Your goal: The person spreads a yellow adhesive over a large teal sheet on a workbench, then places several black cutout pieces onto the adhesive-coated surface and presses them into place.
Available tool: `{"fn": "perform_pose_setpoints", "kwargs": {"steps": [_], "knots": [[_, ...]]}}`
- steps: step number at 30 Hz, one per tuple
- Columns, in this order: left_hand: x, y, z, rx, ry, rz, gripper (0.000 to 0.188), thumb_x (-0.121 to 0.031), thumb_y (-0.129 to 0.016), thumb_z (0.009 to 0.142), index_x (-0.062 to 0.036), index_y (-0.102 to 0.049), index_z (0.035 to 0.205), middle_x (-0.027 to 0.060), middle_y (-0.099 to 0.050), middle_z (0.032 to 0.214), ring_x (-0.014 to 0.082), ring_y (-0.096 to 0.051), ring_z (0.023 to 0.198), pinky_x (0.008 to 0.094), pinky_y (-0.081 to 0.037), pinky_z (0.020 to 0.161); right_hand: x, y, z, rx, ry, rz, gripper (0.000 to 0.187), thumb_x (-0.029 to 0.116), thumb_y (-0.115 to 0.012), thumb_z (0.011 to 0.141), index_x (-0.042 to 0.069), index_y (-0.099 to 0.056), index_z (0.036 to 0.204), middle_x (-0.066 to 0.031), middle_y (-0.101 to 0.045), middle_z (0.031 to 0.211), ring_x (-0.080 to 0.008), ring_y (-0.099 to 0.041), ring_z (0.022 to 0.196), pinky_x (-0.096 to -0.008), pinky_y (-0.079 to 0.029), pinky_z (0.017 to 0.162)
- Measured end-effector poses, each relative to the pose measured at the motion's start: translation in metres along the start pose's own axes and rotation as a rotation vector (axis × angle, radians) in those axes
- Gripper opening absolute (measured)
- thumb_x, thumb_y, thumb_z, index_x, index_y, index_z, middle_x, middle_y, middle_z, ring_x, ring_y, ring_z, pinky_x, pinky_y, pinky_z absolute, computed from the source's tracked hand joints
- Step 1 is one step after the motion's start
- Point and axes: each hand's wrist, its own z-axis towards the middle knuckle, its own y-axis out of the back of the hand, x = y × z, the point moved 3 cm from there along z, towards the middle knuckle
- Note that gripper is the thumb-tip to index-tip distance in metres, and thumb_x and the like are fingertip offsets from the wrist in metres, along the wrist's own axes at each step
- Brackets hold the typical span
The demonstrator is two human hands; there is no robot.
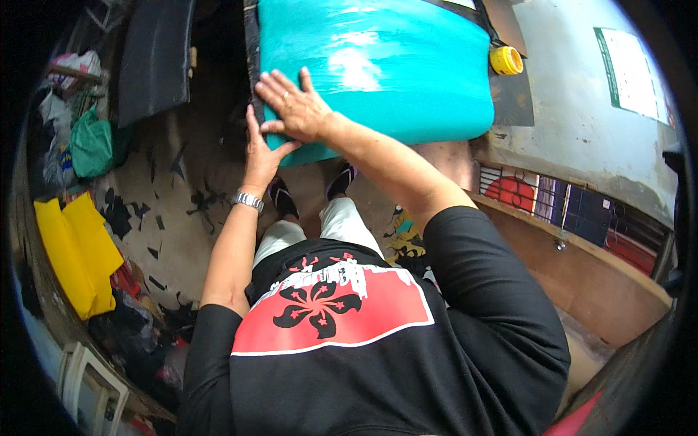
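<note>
A glossy teal padded panel (407, 87), smooth with a rounded right corner, lies in front of me at the top of the view. Flat on its near left corner rests my right hand (297, 109), fingers spread and stretched toward the left edge. Just below it, my left hand (263, 151), with a metal watch (249, 201) on the wrist, touches the same corner. Its fingers point up along the dark left edge, and its thumb stretches out to the right. Part of the left fingers is hidden at the edge.
A yellow jar (506, 61) stands right of the panel on a grey surface (567, 94). A black board (156, 62) leans at upper left. Yellow sheet material (78, 254) and a green bag (91, 144) lie at left. Black scraps (116, 214) litter the floor.
</note>
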Motion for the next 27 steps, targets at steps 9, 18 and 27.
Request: {"fn": "perform_pose_setpoints", "kwargs": {"steps": [9, 18, 27], "knots": [[-0.025, 0.004, -0.010, -0.190, -0.119, 0.490, 0.119, -0.044, -0.088, 0.068, -0.0109, -0.017, 0.158, 0.0204, -0.024, 0.159, 0.0404, -0.024, 0.147, 0.0539, -0.024, 0.116, -0.065, 0.065, -0.099, -0.132, -0.349, 1.346, 0.054, 0.048, -0.048, 0.103, 0.017, -0.049, 0.146, -0.0107, -0.057, 0.141, -0.0205, -0.062, 0.115, -0.0457, -0.046, 0.102], [-0.079, -0.120, -0.012, 0.460, -0.552, 0.700, 0.065, -0.030, -0.068, 0.089, -0.0148, -0.044, 0.148, 0.0094, -0.037, 0.157, 0.0293, -0.031, 0.146, 0.0527, -0.021, 0.119, -0.315, 0.173, -0.274, -0.804, -1.227, 0.284, 0.056, 0.048, -0.072, 0.087, 0.005, -0.068, 0.122, -0.0134, -0.071, 0.100, -0.0167, -0.066, 0.075, -0.0317, -0.053, 0.073], [-0.089, -0.161, 0.014, 0.322, -0.394, 1.034, 0.071, -0.046, -0.062, 0.090, -0.0214, -0.037, 0.152, 0.0002, -0.029, 0.162, 0.0241, -0.022, 0.150, 0.0542, -0.013, 0.122, -0.554, 0.226, -0.319, -0.334, -1.448, 0.254, 0.083, 0.082, -0.050, 0.080, 0.021, -0.063, 0.135, -0.0267, -0.050, 0.143, -0.0394, -0.047, 0.135, -0.0472, -0.035, 0.112]]}}
